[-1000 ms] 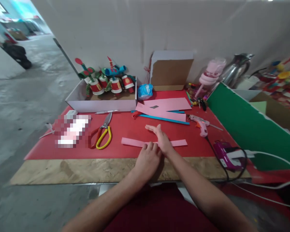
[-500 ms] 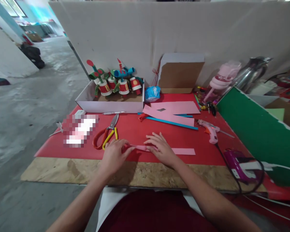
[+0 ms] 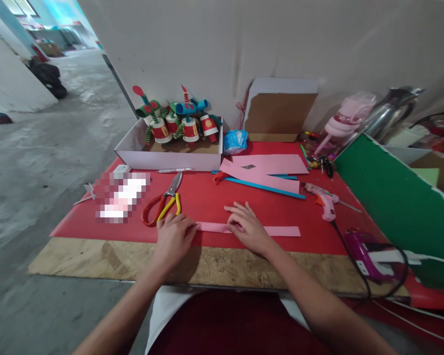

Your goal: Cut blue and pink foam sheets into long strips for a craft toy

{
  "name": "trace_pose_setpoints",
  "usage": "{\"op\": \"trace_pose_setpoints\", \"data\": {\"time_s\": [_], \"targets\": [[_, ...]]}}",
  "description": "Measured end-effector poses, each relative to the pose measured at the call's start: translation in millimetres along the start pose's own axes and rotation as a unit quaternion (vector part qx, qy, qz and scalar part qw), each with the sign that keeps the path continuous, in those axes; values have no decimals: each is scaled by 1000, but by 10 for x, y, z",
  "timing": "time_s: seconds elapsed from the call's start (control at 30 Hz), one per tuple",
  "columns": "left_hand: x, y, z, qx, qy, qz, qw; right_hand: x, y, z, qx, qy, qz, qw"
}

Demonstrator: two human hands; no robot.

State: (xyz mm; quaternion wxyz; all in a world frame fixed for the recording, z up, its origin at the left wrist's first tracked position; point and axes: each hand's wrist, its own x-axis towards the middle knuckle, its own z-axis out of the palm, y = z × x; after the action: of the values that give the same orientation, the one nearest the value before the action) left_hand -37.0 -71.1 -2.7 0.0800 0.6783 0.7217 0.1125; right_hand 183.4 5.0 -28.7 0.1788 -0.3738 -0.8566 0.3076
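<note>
A narrow pink paper strip [image 3: 283, 231] lies lengthwise on the red table covering, near its front edge. My left hand [image 3: 174, 237] pinches the strip's left end between thumb and fingers. Over the strip's middle rests my right hand [image 3: 247, 228], its thumb and index finger closed on the paper while the other fingers spread upward. Just beyond my left hand are scissors [image 3: 167, 199] with one red and one yellow handle, blades pointing away. Wider pink paper pieces [image 3: 270, 164] lie behind my right hand, on top of thin blue strips [image 3: 266, 188].
A white box [image 3: 170, 160] with several cup figures stands at the back left. To the right are a pink glue gun [image 3: 326, 202], a purple device [image 3: 370, 256] with cables, and a green panel [image 3: 392, 212]. A pen [image 3: 175, 170] lies before the box.
My left thumb has drawn in against the fingers at the strip's end. My right hand has slid slightly right, and more of the strip between the hands shows, lying flatter.
</note>
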Motion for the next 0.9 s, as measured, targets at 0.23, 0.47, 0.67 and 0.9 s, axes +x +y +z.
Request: {"op": "trace_pose_setpoints", "data": {"time_s": [0.23,0.47,0.67,0.9], "targets": [[59,25,53,46,-1,-9,999,1,6,27,-6,17,12,1000],[59,39,61,59,0,-5,998,9,-26,-6,-36,-7,6,999],[102,70,39,68,-19,-17,997,11,-43,-18,-48,-17,7,999],[132,78,71,113,-8,-6,994,19,-8,2,-76,-29,-10,997]]}}
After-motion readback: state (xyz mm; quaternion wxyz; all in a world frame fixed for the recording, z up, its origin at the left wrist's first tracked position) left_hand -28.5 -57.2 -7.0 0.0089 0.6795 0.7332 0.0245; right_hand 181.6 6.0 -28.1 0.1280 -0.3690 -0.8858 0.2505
